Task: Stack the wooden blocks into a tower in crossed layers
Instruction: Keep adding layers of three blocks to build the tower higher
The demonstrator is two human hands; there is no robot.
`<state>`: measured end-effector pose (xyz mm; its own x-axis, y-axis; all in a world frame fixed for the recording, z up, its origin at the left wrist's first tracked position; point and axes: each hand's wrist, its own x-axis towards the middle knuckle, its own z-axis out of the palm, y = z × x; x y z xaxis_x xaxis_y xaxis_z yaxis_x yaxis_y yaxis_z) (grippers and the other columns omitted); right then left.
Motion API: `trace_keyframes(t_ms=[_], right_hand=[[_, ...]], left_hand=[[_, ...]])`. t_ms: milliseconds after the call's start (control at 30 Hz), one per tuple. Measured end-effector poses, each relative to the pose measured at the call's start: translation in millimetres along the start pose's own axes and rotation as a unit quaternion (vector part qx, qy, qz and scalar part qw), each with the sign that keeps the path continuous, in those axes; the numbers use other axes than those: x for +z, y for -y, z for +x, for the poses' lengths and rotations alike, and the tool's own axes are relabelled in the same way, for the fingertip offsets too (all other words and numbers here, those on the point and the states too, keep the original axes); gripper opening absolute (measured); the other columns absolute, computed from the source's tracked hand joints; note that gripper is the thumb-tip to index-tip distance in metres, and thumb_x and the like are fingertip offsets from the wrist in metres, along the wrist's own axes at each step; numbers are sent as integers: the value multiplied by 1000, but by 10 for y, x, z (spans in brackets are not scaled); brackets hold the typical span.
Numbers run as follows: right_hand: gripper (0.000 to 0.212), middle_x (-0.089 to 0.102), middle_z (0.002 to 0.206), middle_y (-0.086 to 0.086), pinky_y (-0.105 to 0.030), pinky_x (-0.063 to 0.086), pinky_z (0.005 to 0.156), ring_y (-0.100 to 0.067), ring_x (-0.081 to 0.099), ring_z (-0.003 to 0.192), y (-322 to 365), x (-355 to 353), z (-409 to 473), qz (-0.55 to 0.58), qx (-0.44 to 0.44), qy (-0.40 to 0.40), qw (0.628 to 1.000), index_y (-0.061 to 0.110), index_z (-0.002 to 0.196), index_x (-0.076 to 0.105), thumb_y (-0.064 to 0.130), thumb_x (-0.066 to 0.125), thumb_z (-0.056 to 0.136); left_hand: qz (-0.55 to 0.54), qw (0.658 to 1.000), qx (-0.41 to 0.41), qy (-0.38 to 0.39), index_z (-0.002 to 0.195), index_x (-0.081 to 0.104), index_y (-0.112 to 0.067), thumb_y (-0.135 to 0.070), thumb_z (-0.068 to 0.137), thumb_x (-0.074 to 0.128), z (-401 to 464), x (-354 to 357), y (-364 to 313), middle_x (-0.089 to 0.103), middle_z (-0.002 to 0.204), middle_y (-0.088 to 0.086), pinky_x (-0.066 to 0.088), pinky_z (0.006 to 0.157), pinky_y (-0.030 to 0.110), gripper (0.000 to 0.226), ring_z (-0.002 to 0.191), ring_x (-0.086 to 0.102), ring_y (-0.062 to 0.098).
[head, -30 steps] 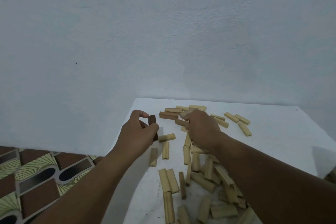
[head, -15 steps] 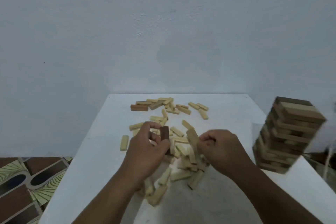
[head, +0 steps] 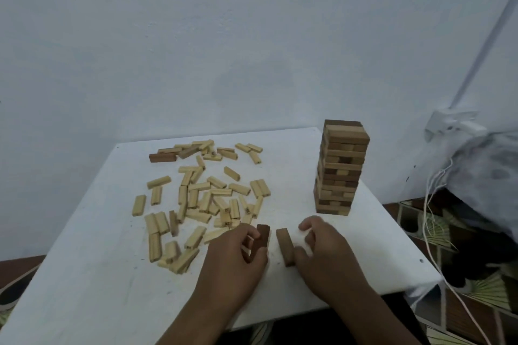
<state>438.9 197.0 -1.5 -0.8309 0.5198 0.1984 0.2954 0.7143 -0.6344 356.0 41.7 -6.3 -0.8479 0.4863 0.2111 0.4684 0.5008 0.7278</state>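
Both hands work near the front edge of the white tabletop (head: 84, 274). The left hand (head: 232, 258) has its fingers curled around a dark brown block (head: 262, 237), which stands up between the thumb and the fingers, a little above the surface. Just to its right lies a second brown block (head: 285, 245), flat on the tabletop and pointing away from the person. The right hand (head: 325, 249) is beside this block; its thumb touches the near end of the block, and the other fingers are curled over, but I cannot tell if they really hold something.

The tower (head: 340, 168) stands on the right side of the tabletop, behind the right hand and apart from it. It has many layers of light and dark blocks laid crosswise, and the top layer is dark brown. It looks straight.

The loose blocks (head: 207, 196), most of them pale wood, are scattered over the middle and the left part of the tabletop, some lying on each other. One dark block (head: 162, 157) lies at the far left end of this heap. White cables (head: 431, 204) hang at the right, beside the tabletop, over a patterned floor (head: 476, 288).
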Motion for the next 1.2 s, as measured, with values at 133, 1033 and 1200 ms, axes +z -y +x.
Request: trace_keyframes(t_ms=[133, 1033, 1200], right_hand=[[31, 48, 95, 8, -9, 39, 66, -9, 50, 88, 3, -19, 32, 66, 21, -4, 998, 23, 103, 41, 13, 65, 85], [43, 58, 118, 14, -23, 56, 84, -5, 60, 83, -266, 84, 181, 25, -77, 53, 995, 28, 116, 65, 28, 79, 76], [79, 38, 130, 28, -24, 49, 95, 1, 50, 105, -294, 15, 213, 15, -91, 174, 981, 39, 129, 53, 52, 86, 59]], left_hand=[[41, 999, 21, -5, 91, 66, -30, -35, 81, 72, 21, 100, 50, 62, 79, -16, 40, 63, 11, 12, 75, 56, -1], [121, 982, 144, -13, 101, 71, -35, -28, 73, 58, 43, 179, 366, 69, 96, -20, 52, 69, 44, 32, 84, 53, 14], [105, 984, 136, 47, 92, 68, -36, -49, 65, 64, 91, 87, 359, 57, 120, -26, 45, 86, 42, 30, 108, 45, 10]])
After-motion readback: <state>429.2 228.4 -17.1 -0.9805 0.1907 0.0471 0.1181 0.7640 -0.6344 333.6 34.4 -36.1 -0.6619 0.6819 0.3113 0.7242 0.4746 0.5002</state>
